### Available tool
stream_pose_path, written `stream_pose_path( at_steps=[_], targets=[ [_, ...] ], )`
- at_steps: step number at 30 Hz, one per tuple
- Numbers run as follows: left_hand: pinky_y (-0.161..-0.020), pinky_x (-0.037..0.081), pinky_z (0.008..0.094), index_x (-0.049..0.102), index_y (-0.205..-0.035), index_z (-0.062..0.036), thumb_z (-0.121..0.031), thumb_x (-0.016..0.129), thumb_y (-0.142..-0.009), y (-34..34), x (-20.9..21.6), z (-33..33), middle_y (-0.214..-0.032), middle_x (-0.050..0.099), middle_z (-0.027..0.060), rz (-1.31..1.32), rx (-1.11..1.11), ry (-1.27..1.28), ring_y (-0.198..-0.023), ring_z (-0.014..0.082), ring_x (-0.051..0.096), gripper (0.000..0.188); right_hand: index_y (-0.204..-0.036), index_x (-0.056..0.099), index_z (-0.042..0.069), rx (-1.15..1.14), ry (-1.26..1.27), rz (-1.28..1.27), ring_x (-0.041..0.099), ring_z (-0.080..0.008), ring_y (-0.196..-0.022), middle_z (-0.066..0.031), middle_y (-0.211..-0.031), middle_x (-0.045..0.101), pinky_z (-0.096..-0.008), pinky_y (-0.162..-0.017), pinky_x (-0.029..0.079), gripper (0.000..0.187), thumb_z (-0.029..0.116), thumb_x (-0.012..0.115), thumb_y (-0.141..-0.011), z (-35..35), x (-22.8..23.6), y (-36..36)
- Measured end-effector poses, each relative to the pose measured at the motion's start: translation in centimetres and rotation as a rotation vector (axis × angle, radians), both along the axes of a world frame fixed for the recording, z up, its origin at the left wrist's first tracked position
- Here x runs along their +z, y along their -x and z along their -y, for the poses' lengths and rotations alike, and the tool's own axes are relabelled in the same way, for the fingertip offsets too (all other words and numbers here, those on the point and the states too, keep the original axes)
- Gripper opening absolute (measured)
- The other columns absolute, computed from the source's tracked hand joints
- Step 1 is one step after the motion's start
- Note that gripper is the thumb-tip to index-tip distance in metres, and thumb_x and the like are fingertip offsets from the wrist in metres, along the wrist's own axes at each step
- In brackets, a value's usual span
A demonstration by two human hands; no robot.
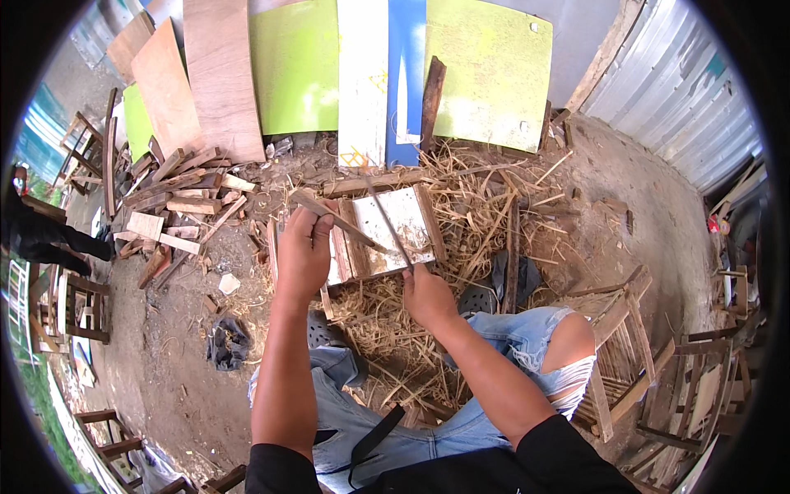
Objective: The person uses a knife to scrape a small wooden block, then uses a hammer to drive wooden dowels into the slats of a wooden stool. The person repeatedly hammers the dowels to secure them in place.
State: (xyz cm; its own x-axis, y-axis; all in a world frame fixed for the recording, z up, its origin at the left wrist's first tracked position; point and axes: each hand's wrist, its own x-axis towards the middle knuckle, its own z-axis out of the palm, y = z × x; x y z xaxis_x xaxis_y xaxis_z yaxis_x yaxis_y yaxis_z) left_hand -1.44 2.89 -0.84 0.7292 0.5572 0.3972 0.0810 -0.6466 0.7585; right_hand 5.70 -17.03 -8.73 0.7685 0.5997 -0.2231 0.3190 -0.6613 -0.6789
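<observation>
My left hand (304, 251) is closed around the upper end of a short, narrow wooden strip (344, 224), which slants down to the right. In my right hand (429, 298) is a long, thin, dark blade-like tool (385, 216), pointing up and away; its grip is hidden in my fingers. Both lie over a low wooden stand with a white top (403, 212) and brown wooden side pieces. The strip's lower end is close to the tool, but I cannot tell whether they touch.
Wood shavings (473, 226) cover the ground around the stand and between my feet. Wood offcuts (193, 193) are piled at left, near a black plastic bag (228, 342). Painted boards (485, 74) lean at the back. A slatted wooden chair (629, 354) is at right; another person (45, 230) is at far left.
</observation>
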Motion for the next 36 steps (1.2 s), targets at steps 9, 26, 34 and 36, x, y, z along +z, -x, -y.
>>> stream_pose_path(
  at_steps=[9, 26, 34, 36],
  targets=[
    [-0.074, 0.05, 0.0386, 0.066, -0.106, -0.0014, -0.011, 0.055, -0.098, 0.5, 1.1, 1.1, -0.096, 0.066, 0.0171, -0.052, 0.027, 0.031, -0.085, 0.0317, 0.064, 0.017, -0.108, 0.053, -0.001, 0.066, 0.254, -0.142, 0.065, -0.0473, -0.093, -0.0304, -0.095, 0.066, -0.0565, -0.082, 0.048, 0.027, 0.023, 0.042, -0.102, -0.6, -0.5, 0.7],
    [-0.078, 0.051, 0.0256, 0.061, -0.119, 0.0035, -0.012, 0.052, -0.103, 0.5, 0.3, -1.3, -0.092, 0.063, 0.004, 0.304, 0.139, 0.714, -0.081, 0.0094, 0.059, 0.025, -0.087, 0.052, 0.001, -0.3, -0.454, -0.422, 0.051, -0.0109, -0.043, -0.006, -0.068, 0.054, -0.0306, -0.037, 0.042, 0.038, 0.036, 0.053, -0.102, 0.5, 1.0, -3.6],
    [-0.079, 0.059, 0.0283, 0.055, -0.124, 0.0043, -0.012, 0.052, -0.103, -0.4, 1.1, 0.6, -0.096, 0.065, 0.0083, 0.421, -0.032, 1.352, -0.084, 0.0144, 0.065, 0.027, -0.099, 0.052, 0.001, -0.387, -0.649, -0.536, 0.047, -0.0095, -0.044, -0.0014, -0.066, 0.048, -0.0277, -0.038, 0.043, 0.026, 0.026, 0.058, -0.099, 2.5, 12.8, -8.2],
    [-0.074, 0.057, 0.0282, 0.055, -0.124, 0.0046, -0.018, 0.054, -0.103, -0.4, 1.4, 1.3, -0.095, 0.066, 0.0085, 0.261, -0.05, 1.41, -0.083, 0.0154, 0.065, 0.031, -0.1, 0.052, 0.0, -0.416, -0.716, -0.475, 0.047, -0.0094, -0.044, -0.0012, -0.066, 0.048, -0.0272, -0.038, 0.042, 0.026, 0.025, 0.059, -0.099, 3.5, 13.8, -8.6]
  ],
)
